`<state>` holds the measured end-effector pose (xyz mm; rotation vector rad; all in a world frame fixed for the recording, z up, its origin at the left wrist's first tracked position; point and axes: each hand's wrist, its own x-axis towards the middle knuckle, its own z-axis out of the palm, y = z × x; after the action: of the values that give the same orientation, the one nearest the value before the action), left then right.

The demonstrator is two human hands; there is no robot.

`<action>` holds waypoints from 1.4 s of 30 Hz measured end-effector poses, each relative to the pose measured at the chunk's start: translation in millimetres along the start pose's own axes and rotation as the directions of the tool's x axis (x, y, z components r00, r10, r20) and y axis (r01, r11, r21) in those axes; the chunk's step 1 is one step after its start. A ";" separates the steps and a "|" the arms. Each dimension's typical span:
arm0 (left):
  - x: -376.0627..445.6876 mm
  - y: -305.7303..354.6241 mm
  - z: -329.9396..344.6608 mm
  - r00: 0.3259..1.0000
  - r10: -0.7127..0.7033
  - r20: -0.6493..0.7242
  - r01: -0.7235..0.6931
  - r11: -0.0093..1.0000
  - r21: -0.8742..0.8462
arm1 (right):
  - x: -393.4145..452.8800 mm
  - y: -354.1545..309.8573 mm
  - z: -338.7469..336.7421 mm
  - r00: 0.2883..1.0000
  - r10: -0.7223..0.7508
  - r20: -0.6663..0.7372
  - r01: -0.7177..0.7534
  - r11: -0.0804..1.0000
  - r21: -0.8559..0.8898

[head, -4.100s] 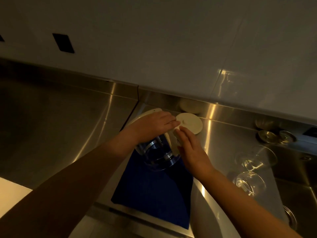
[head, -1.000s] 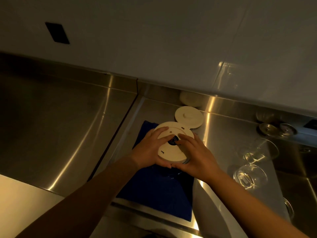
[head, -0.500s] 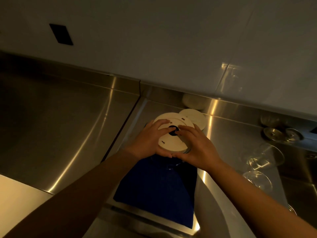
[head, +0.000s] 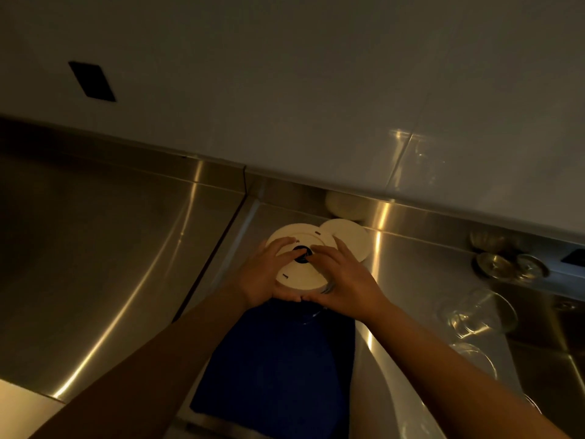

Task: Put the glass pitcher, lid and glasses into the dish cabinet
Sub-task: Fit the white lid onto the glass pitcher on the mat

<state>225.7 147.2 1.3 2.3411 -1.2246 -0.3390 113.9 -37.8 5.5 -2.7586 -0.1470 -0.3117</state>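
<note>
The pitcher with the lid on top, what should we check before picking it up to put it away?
1. Lid sits flat on the glass pitcher: ok, looks level.
2. Lid fully locked on: cannot tell.
3. Left hand and right hand both hold the lid rim: ok.
4. Pitcher body gripped for lifting: not ok, hands are only on the lid.
5. Two glasses lie clear to the right on the steel counter: ok.
6. Dish cabinet open and ready: cannot tell, not in view.
</note>
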 end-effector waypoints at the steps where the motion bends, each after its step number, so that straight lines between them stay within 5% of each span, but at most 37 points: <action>1: 0.1 -0.8 2.4 1.000 -0.004 -0.003 0.004 1.000 0.010 | -0.7 1.7 2.6 1.000 -0.002 -0.007 0.002 1.000 -0.001; 12: -4.4 2.9 3.0 1.000 -0.020 0.015 0.019 0.998 0.054 | -8.0 1.1 11.0 0.998 0.056 -0.004 -0.056 0.997 -0.047; 20: -9.7 34.2 19.3 0.996 -0.048 -0.073 0.071 0.934 0.350 | -39.7 -6.6 12.4 0.996 0.089 -0.016 -0.090 0.994 -0.056; 29: -9.1 79.8 58.2 0.972 -0.010 -0.234 0.100 0.920 0.378 | -103.8 12.0 -1.6 0.989 0.146 -0.015 -0.146 0.989 0.002; 35: 5.3 129.2 83.0 0.957 -0.112 -0.266 0.208 0.907 0.366 | -161.2 45.6 -18.2 0.975 0.222 -0.033 -0.223 0.974 -0.038; 42: 33.0 210.9 118.1 0.991 0.036 -0.130 0.017 0.922 0.386 | -203.7 96.7 -51.1 0.961 0.272 -0.040 -0.274 0.959 -0.074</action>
<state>46.0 -17.7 8.6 2.6341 -1.3328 0.0764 -80.1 -158.8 -28.5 -2.8030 0.2588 -0.2884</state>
